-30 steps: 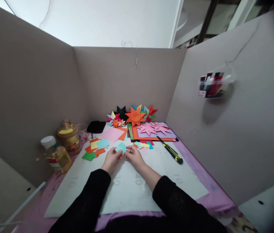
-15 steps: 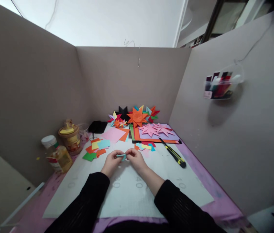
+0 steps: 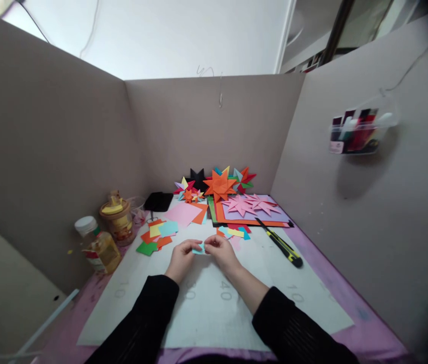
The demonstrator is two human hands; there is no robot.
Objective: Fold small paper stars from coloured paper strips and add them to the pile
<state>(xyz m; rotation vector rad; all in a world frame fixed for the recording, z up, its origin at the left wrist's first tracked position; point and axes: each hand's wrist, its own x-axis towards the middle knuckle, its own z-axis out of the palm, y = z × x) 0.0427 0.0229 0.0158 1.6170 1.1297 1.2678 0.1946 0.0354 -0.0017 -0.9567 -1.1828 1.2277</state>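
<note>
A small light-blue piece of paper [image 3: 199, 249] is pinched between my two hands over the middle of the white sheet. My left hand [image 3: 182, 258] grips its left side with thumb and fingers closed. On the other side my right hand [image 3: 221, 252] pinches the right part, and the fingertips cover some of it. Just beyond my right hand lie small paper pieces [image 3: 235, 232] in yellow, blue and red. Left of my left hand are loose paper squares [image 3: 167, 229], and a green one [image 3: 146, 248] is nearest the edge.
A yellow-and-black box cutter [image 3: 280, 244] lies at the right. Behind stand folded paper stars [image 3: 220, 186], with pink stars [image 3: 240, 205] on a stack of coloured sheets. A capped bottle [image 3: 98, 247] and a lidded jar [image 3: 117, 220] line the left. Grey partitions [image 3: 214, 121] enclose the desk.
The light-blue paper has turned from a thin, edge-on strip to a flatter face. Both hands still pinch it. The whole view has shifted slightly.
</note>
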